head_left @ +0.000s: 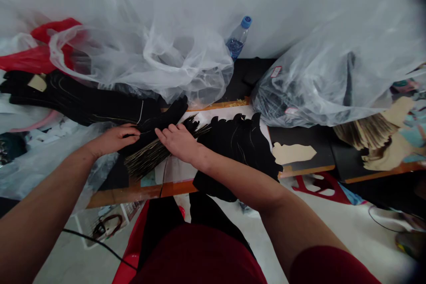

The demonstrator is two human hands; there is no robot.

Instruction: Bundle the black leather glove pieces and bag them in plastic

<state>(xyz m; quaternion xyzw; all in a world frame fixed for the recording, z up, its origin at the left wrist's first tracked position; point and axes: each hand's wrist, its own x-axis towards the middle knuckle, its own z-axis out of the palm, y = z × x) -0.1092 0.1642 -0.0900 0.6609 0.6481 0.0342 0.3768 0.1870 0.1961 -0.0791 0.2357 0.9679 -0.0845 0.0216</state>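
A fanned stack of thin black cut pieces (146, 158) with pale edges lies at a slant on the table in front of me. Its upper end runs under my right hand (179, 143), whose bent fingers grip the black material from above; the thumb is hidden. To the left, my left hand (115, 139) has its thumb and fingers closed on the edge of a black piece (143, 128). Behind both hands stretches a long row of black pieces (100, 102), with a pale band around it. More black pieces with wavy edges (236, 142) lie overlapped beside my right forearm.
Clear plastic bags (186, 66) line the wall, and another bag (319, 84) holds dark items. A water bottle (236, 42) leans between them. One beige cut piece (294, 153) lies at right, near beige stacks (372, 131). A white basket (100, 226) stands below.
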